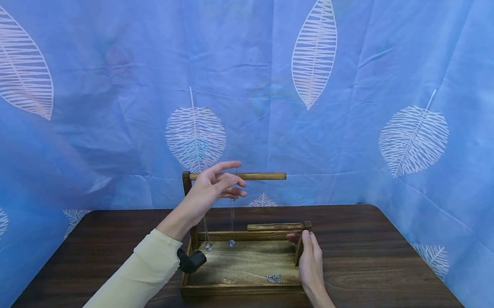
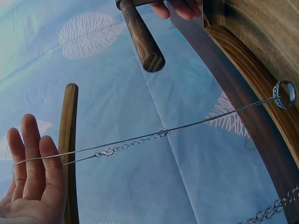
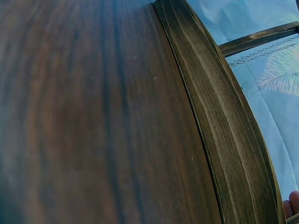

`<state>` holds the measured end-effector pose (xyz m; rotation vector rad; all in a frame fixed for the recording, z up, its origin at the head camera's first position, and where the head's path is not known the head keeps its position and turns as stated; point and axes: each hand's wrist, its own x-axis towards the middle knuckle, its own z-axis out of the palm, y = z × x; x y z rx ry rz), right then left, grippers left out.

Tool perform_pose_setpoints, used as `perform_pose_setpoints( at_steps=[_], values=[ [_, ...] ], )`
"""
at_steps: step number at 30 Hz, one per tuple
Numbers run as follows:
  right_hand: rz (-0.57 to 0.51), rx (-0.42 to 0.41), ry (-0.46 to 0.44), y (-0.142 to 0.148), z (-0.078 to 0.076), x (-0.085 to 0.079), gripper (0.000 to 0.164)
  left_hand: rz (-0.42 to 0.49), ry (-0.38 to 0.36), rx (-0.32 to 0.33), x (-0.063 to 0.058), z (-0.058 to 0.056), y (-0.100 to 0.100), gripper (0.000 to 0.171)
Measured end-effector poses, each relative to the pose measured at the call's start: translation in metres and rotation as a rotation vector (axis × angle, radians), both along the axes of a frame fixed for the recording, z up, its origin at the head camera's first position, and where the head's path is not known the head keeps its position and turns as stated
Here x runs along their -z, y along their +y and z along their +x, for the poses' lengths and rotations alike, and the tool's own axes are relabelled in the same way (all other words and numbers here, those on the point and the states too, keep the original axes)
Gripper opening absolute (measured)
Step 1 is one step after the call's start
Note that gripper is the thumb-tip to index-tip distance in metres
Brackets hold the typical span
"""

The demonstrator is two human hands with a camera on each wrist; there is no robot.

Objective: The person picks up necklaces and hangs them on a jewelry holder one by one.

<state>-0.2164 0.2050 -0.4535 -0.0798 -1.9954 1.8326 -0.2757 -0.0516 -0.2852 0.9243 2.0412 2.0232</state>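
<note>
A wooden jewelry stand (image 1: pixel 240 290) with a tray base has a long upper rod (image 1: pixel 266 176) on its left post and a shorter lower rod (image 1: pixel 274 226) on its right post. My left hand (image 1: pixel 219 183) is at the upper rod, fingers extended. Across those fingers lies a thin silver necklace (image 2: pixel 196 124); its ring pendant (image 2: pixel 284 94) dangles over the tray. Another silver necklace (image 1: pixel 206 229) hangs beside the left post, partly hidden by my arm. My right hand (image 1: pixel 311 260) grips the right post (image 1: pixel 299 252), with fingertips behind it.
Inside the tray, a bunched silver chain (image 1: pixel 274 278) lies near the front edge, with a finer chain (image 1: pixel 229 281) to its left. Dark wood tabletop (image 1: pixel 368 260) surrounds the stand, and a blue leaf-print cloth (image 1: pixel 245 76) hangs behind.
</note>
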Motion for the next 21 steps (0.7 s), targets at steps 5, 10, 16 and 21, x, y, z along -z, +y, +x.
perform_pose_setpoints(
  at_steps=[5,10,16,21],
  values=[
    [0.001,0.001,-0.001,0.0,0.0,-0.001,0.059,-0.012,-0.005,0.015,0.001,0.0,0.011,0.043],
    [0.002,0.006,0.0,0.0,0.0,-0.001,0.058,-0.013,-0.02,0.035,0.002,0.0,0.022,0.042],
    [0.008,0.008,-0.002,0.0,0.0,-0.001,0.057,-0.012,-0.026,0.052,0.003,-0.001,0.035,0.041],
    [0.008,0.013,-0.002,-0.001,0.0,-0.001,0.057,-0.014,-0.015,0.063,0.004,-0.001,0.045,0.039]
  ],
)
